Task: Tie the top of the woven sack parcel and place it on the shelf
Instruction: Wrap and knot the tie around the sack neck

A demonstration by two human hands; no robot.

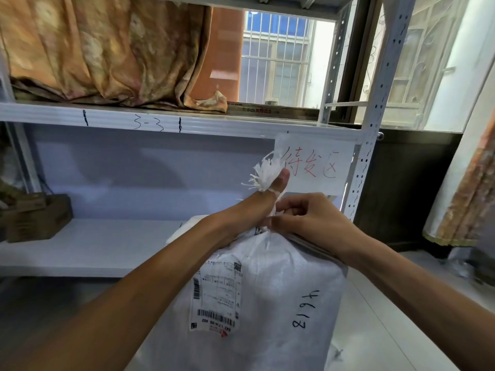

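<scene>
The left hand (263, 202) is closed tight round the gathered neck of the white woven plastic sack parcel (267, 290), thumb up, with the frayed white strands of the sack mouth (263, 174) fanning out above the fist; the right hand (302, 218), just right of it, is curled with its fingertips pinching at the twisted neck below that fist, though whether it holds a loose strand or a separate cord I cannot tell. The sack stands directly under both hands, on the floor or low against the person so far as I can see, its front showing a white printed shipping label (215, 295) with barcodes on the left and black handwritten digits on the right. Beyond the sack is the white metal shelf rack (107, 120): the lower board behind it is mostly bare, a brown cardboard box (37, 216) sits far left of the sack, and a white paper sign with red handwriting (316, 162) hangs just above the hands. An orange patterned cloth (101, 49) is heaped on the board above. The weave looks slick and limp, and the bulging body suggests soft, fairly bulky contents, so I would judge the bunched neck the firmest hold while tying, with a second hand under the body for the lift onto the board
</scene>
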